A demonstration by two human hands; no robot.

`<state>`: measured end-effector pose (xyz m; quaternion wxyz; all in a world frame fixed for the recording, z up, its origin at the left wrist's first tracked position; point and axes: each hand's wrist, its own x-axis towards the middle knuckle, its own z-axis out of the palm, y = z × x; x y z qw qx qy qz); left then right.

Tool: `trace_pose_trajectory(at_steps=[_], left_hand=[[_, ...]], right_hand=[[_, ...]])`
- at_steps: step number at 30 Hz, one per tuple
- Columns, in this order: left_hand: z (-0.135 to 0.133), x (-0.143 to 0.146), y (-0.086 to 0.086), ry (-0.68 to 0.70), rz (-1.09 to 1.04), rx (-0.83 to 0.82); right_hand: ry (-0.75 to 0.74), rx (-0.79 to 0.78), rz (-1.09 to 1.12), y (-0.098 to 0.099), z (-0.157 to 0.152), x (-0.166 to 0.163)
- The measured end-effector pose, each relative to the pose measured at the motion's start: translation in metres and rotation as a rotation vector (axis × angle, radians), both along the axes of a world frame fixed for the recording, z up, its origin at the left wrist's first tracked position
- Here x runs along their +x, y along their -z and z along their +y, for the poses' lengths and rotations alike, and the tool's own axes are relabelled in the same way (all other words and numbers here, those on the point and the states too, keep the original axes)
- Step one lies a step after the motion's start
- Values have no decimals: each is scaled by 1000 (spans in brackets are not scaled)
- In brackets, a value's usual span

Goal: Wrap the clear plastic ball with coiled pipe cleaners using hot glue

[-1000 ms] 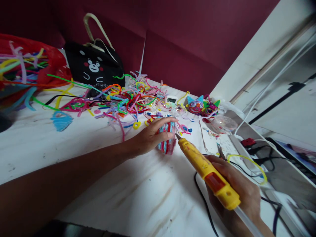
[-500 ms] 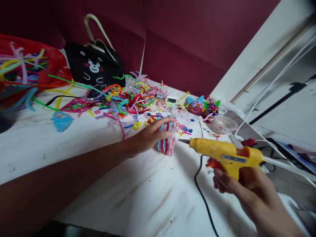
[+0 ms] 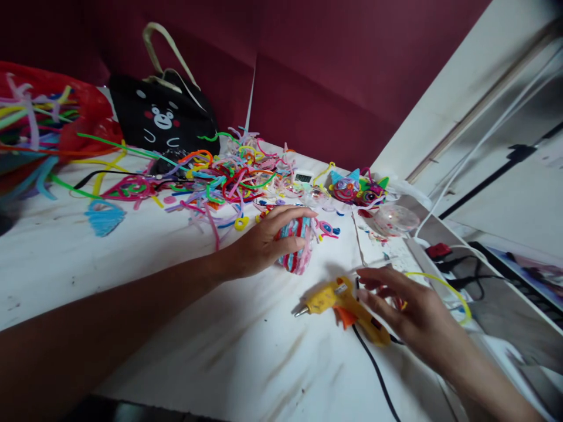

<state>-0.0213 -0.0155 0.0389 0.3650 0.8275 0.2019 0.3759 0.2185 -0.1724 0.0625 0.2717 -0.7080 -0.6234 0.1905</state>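
My left hand (image 3: pixel 264 243) is wrapped over the top and near side of a rounded craft piece (image 3: pixel 295 258) covered in pink, red and light-blue pipe-cleaner stripes, which rests on the table. Part of it is hidden under the fingers. A yellow hot glue gun (image 3: pixel 328 298) with an orange trigger lies on its side on the tabletop, its metal nozzle pointing left toward me. Just right of the gun hovers my right hand (image 3: pixel 402 299), thumb and fingers apart, with nothing visible gripped in it.
A tangle of pipe cleaners (image 3: pixel 237 176) spreads behind my left hand, beside a black bag (image 3: pixel 162 132) and a red bag (image 3: pixel 94 132). Two colourful craft figures (image 3: pixel 347 186), a clear plastic dome (image 3: pixel 396 220) and a small digital display (image 3: pixel 303 177) stand farther back. A black cord (image 3: pixel 373 366) trails forward.
The glue gun has gone from my right hand down onto the table, now lying on its side. My right hand has let go of it. My left hand stays on the striped piece.
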Motion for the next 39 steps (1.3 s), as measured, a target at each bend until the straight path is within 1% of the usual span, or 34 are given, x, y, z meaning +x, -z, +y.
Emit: trace_pose_trajectory(at_steps=[2, 3, 4, 6, 9, 13, 21, 31, 39], left_hand=[[-2, 0, 0, 1, 17, 16], [-3, 0, 0, 1, 26, 20], [-4, 0, 0, 5, 35, 22], [-5, 0, -1, 13, 49, 26], [-6, 0, 0, 11, 72, 34], [-5, 1, 3, 19, 75, 41], [-3, 1, 7, 11, 87, 63], [-3, 1, 9, 9, 99, 43], [-3, 1, 9, -8, 113, 49]], right_hand=[[33, -35, 186, -13, 9, -11], [-8, -64, 295, -18, 15, -17], [-22, -42, 404, -22, 22, -23], [-97, -29, 584, -26, 37, -35], [-140, -44, 697, -25, 55, -48], [-136, -48, 790, -20, 67, -58], [-117, -23, 836, -15, 70, -61], [-95, 8, 736, -14, 71, -64], [-90, 39, 699, -13, 69, -66]])
